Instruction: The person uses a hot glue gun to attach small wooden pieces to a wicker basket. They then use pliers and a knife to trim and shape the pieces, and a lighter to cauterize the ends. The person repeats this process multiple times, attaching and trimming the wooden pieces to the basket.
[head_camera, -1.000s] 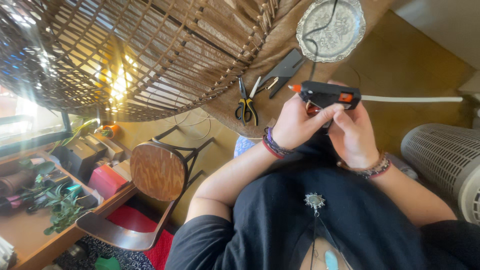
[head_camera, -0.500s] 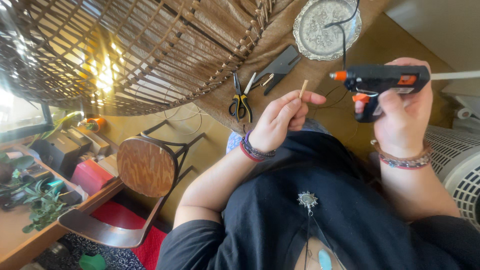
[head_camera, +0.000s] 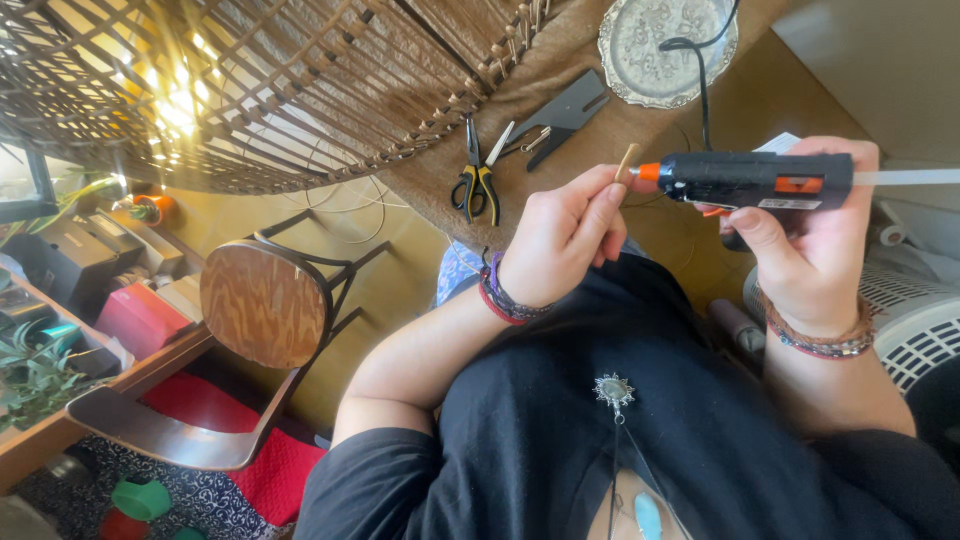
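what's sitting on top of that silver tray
A black cord loops across the silver tray and runs down toward the glue gun. The tray's top edge is cut off, so anything there is unseen.

Bright daylight, glare through woven basket (head_camera: 230, 90) upper left, edges perhaps slightly distorted, focus sharp

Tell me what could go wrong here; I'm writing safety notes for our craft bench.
1. The glue gun nozzle sits right at the thin wooden stick pinched in the left hand; hot glue could likely reach those fingertips.
2. Its black cord trails across the silver tray and could snag.
3. Drips may land on the black shirt below.
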